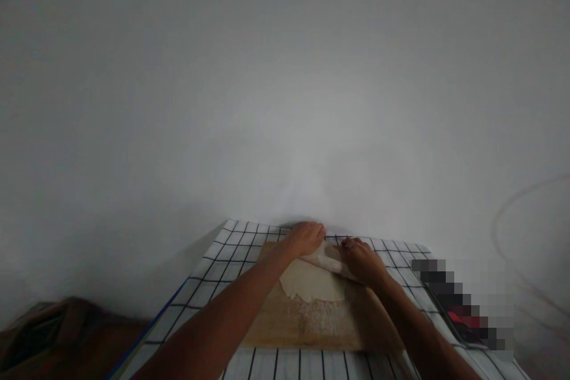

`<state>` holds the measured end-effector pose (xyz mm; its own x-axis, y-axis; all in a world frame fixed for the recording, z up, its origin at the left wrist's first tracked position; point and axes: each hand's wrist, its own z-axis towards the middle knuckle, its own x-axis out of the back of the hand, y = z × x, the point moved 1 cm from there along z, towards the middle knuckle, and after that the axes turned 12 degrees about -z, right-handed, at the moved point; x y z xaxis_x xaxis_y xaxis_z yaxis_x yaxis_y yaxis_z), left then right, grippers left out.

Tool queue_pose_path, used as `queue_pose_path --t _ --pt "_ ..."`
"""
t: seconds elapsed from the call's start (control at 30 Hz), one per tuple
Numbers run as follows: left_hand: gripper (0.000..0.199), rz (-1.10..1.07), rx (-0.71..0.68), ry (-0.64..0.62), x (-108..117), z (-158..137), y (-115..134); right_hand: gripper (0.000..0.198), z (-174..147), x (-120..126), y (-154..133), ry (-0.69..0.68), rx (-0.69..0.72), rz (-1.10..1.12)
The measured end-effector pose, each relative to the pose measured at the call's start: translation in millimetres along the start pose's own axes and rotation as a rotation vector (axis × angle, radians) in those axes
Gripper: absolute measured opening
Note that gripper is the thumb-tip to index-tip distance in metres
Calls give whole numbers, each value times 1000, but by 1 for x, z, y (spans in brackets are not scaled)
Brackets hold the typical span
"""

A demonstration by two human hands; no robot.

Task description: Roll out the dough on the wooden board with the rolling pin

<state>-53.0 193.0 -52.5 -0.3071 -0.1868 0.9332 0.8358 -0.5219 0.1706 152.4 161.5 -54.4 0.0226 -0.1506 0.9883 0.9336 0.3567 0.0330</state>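
A flat sheet of dough (309, 284) with a ragged near edge lies on a wooden board (276, 329). Across its far part runs a pale rolling pin (327, 260), slanting down to the right. My left hand (308, 237) is closed round the pin's far left end, fingers curled over it. Nearer the right end, my right hand (361, 258) is closed on the pin too, with its fingers bent. Both forearms reach in from the bottom of the view. White flour is scattered on the board in front of the dough.
The board rests on a table with a white, black-checked cloth (214, 285). A pale wall (285, 101) rises right behind the table. On the right edge lies a blurred-out dark and red object (463, 314). A brown wooden item (57, 326) stands low at left.
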Motion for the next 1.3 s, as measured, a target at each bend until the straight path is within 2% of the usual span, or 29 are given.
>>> queue_pose_path --t 0.17,0.33,0.53,0.67,0.83,0.97,1.1,1.17,1.3 --pt "30 31 1 -16 2 -11 3 41 -9 3 -5 -5 -46 46" --pt "33 34 65 23 5 -23 8 41 -23 1 -6 15 -16 15" --pt "37 45 173 72 13 -47 24 42 -50 8 -18 76 -52 -8" --pt "39 67 197 97 19 -64 35 44 -65 15 -26 102 -30 -11" --pt "47 148 135 146 24 -90 46 43 -83 16 -35 180 -26 18" --pt "45 238 26 175 24 -111 51 43 -97 15 -43 268 -12 64" --pt "41 319 -57 198 24 -132 59 44 -106 19 -43 290 36 142" --pt "40 327 -53 229 26 -142 68 44 -106 20 -39 290 44 162" --pt "41 288 53 274 31 -160 93 39 -104 20 -27 295 137 223"
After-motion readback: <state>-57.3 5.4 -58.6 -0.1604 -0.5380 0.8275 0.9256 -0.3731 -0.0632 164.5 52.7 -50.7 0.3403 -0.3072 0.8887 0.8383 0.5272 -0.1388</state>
